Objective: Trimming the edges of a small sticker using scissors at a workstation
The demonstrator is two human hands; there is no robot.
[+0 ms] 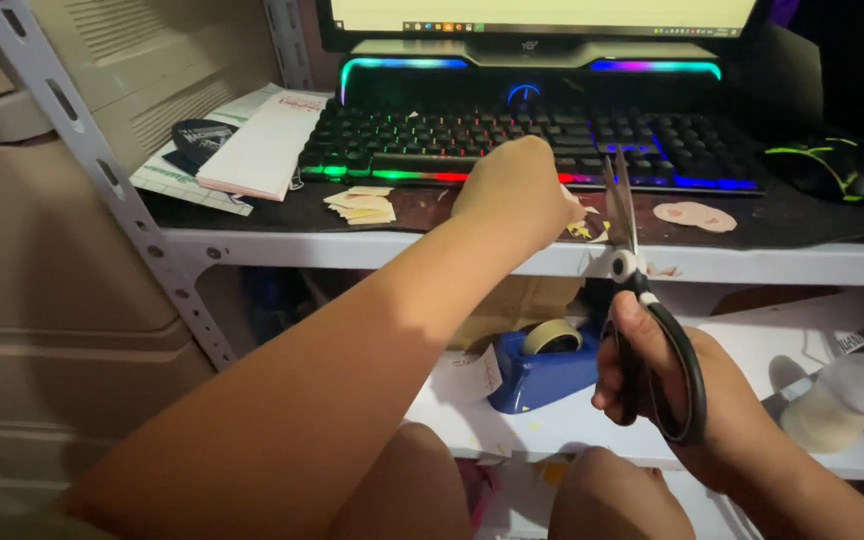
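My right hand [667,385] grips black-handled scissors [642,300], blades pointing up in front of the desk edge. My left hand [517,190] is raised just left of the blades and pinches a small yellowish paper piece [587,230], which touches the blades. A pile of small cut paper pieces [360,204] lies on the dark desk mat to the left, and pinkish cut-outs [694,214] lie to the right.
A backlit keyboard [522,140] and monitor base sit at the back, a black mouse [832,168] at far right. A booklet [262,145] lies left. On the lower shelf stand a blue tape dispenser [542,365] and a white bottle [847,400]. A metal rack post [102,170] runs down the left.
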